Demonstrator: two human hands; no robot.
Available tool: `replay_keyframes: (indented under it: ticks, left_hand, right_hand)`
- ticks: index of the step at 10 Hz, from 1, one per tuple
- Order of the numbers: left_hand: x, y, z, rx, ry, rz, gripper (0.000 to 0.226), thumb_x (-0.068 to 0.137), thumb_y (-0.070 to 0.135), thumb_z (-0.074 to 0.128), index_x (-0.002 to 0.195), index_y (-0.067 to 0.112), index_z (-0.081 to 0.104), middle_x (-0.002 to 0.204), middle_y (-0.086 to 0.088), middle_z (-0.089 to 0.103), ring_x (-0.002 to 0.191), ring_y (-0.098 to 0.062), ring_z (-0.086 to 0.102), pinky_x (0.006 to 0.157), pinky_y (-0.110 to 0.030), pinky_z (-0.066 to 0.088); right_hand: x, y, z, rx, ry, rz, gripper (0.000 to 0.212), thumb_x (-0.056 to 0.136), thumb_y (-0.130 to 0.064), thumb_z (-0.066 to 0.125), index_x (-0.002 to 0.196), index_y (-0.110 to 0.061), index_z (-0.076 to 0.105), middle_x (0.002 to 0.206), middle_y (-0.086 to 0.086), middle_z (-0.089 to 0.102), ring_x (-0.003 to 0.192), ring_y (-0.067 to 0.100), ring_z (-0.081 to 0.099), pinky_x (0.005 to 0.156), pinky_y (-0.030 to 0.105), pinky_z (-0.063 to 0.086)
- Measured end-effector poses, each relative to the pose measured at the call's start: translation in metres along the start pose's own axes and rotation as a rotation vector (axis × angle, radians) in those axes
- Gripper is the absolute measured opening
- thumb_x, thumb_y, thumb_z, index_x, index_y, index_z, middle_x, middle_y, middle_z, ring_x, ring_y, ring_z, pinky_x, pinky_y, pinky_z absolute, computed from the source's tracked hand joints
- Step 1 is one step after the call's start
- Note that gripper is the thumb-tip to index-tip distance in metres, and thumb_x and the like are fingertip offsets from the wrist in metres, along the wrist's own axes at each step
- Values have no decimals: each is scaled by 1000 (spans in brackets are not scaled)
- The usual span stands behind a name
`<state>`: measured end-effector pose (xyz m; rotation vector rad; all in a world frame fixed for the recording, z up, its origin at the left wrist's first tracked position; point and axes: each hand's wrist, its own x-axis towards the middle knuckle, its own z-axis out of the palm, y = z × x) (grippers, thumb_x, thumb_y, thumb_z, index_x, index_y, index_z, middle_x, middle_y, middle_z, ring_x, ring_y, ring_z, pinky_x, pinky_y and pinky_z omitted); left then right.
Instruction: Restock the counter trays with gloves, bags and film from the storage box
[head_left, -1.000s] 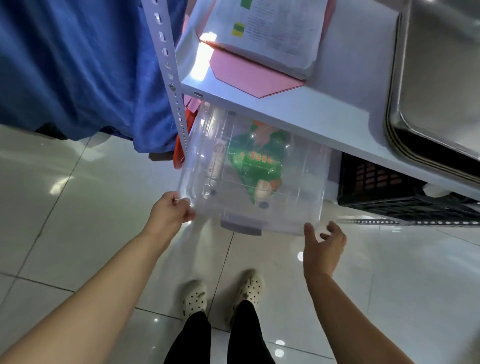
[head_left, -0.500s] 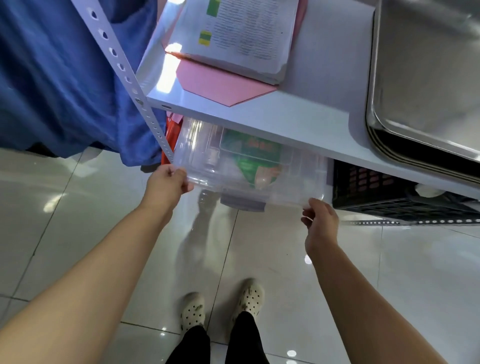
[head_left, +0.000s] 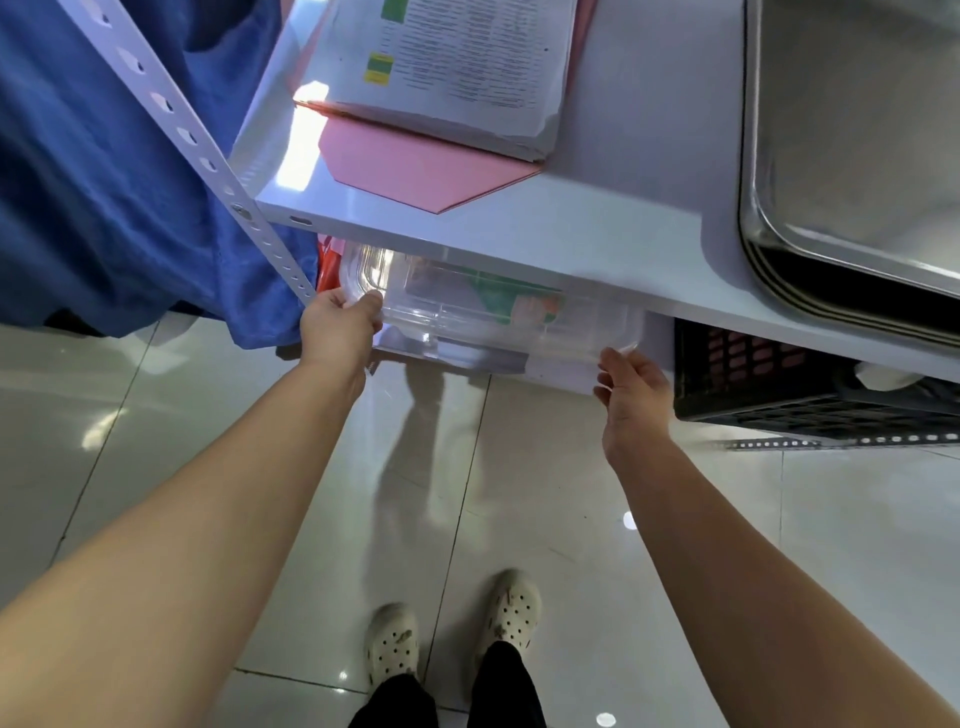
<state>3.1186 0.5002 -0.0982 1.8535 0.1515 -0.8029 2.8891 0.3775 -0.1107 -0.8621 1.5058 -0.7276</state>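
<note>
Gripping the near left corner of the clear storage box, the left hand had its fingers wrapped over the lid's rim, grip clamped on the plastic. Right hand sat at the box's near right corner, fingers loosely curled and apart, fingertips touching or just short of the rim; could not tell which. Box lay mostly under the white shelf, only its front edge showing; green and orange packaging visible through the lid. On the shelf: printed papers over a pink folder, stacked steel trays at right. Black crate just beside the box, under the same shelf. Blue cloth hung at left. Glossy tiled floor below
</note>
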Motion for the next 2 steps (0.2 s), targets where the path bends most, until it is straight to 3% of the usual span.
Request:
replay_keyframes:
  ticks: [2]
  left_hand:
    - [-13, 4, -7, 153, -8, 28, 22, 89, 20, 56, 107, 7, 56, 92, -8, 58, 81, -23, 58, 77, -39, 51]
  right_hand:
    - [-12, -1, -10, -209, -24, -25, 5, 85, -16, 64, 89, -15, 61, 77, 0, 61, 70, 13, 56, 65, 22, 49]
